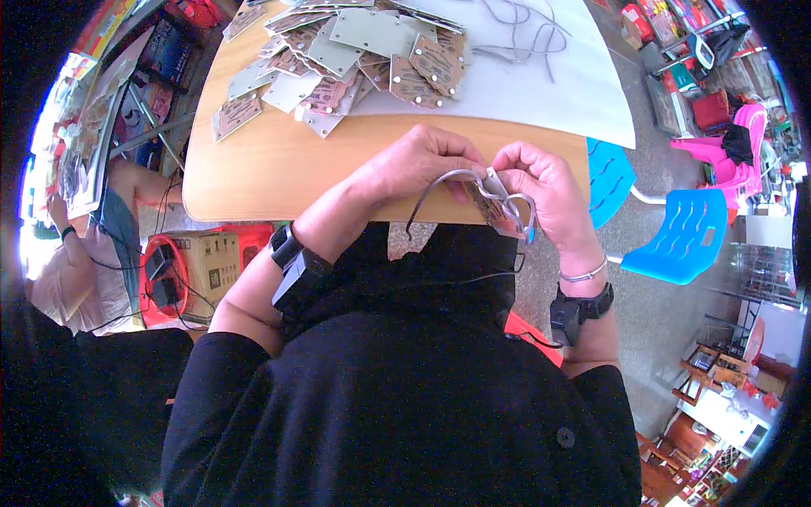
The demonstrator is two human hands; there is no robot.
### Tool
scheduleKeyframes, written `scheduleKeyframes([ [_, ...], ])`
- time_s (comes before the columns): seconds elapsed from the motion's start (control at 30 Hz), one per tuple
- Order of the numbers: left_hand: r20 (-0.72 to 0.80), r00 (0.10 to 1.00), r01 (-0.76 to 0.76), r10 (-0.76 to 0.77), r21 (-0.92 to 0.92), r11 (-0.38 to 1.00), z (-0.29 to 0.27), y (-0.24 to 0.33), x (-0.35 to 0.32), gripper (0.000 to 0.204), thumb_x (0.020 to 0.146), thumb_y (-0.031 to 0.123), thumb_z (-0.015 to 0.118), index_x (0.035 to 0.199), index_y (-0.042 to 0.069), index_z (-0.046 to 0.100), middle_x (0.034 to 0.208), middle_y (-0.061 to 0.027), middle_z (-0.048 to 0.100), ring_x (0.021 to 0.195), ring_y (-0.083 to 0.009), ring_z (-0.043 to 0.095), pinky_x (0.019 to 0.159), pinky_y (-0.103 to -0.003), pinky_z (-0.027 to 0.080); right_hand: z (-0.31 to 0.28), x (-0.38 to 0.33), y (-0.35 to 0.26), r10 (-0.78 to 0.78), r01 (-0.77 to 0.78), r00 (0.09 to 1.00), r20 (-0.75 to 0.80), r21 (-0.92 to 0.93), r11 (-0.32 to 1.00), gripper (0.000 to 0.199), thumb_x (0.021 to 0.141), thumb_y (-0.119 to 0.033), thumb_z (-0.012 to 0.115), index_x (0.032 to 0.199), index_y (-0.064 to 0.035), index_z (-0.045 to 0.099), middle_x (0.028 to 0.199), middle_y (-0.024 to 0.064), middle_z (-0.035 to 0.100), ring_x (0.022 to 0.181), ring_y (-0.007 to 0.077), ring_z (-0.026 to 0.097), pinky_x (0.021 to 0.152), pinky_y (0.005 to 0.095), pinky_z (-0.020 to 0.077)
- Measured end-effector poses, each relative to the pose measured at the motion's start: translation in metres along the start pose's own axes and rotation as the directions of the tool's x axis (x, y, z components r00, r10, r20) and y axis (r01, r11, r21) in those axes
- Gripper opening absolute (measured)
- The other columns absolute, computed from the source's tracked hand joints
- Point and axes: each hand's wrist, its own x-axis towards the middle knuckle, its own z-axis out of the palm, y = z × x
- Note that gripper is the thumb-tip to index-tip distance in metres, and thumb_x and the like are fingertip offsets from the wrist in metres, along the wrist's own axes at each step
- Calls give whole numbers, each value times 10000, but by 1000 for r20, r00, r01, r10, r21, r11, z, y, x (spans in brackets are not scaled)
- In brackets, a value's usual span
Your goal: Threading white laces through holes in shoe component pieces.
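Grey cord, one loop, pinched in our left hand and running across to a small brown card tag. We grip that tag in the closed fingers of our right hand, both hands meeting just above the near edge of the wooden table. Further back: a heap of similar tags, partly on a white sheet, with loose grey cords. Right of the table, two blue plastic chairs.
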Motion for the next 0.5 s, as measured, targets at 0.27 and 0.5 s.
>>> scheduleKeyframes([
  [0.27,26,1000,9,-9,-23,1000,-1,-1,0,198,872,179,611,908,-8,664,798,-37,654,707,-101,612,650,-237,496,-3,-3,-4,75,-65,993,95,-104,992,115,921,-105,506,883,-26,582,751,-11,576,657,50,540,569,208,449],
  [0.5,52,999,2,0,-51,999,-2,-4,0,249,879,200,617,980,-23,663,839,-70,674,717,-114,624,668,-244,521,-5,-4,-14,74,-69,983,171,-36,997,135,919,-109,508,987,-4,557,819,14,599,753,73,567,657,226,474],
])
